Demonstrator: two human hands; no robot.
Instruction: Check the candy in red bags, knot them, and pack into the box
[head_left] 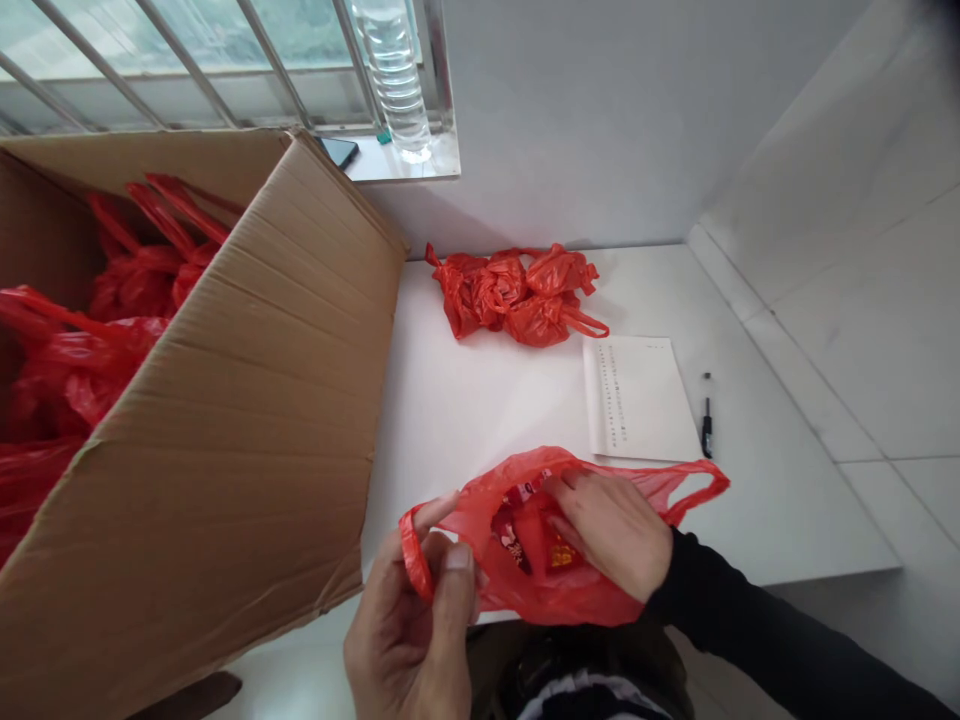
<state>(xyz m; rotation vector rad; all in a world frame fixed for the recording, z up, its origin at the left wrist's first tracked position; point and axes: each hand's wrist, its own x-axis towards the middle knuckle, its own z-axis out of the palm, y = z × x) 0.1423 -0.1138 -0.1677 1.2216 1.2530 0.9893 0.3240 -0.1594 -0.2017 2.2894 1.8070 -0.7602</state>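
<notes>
One cardboard box (247,400), one paper sheet (637,395), one pen (706,415), one bottle (394,75), one open red bag (517,480) and roughly four tied bags (517,295) are showing.

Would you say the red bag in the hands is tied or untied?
Untied: the red bag has its handles apart, one in the left hand, the other loose.

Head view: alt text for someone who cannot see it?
A left hand pinches one handle of a red plastic bag while the right hand lies over its mouth, at a white table. A cardboard box of red bags stands left; tied bags, paper and pen lie beyond.
</notes>
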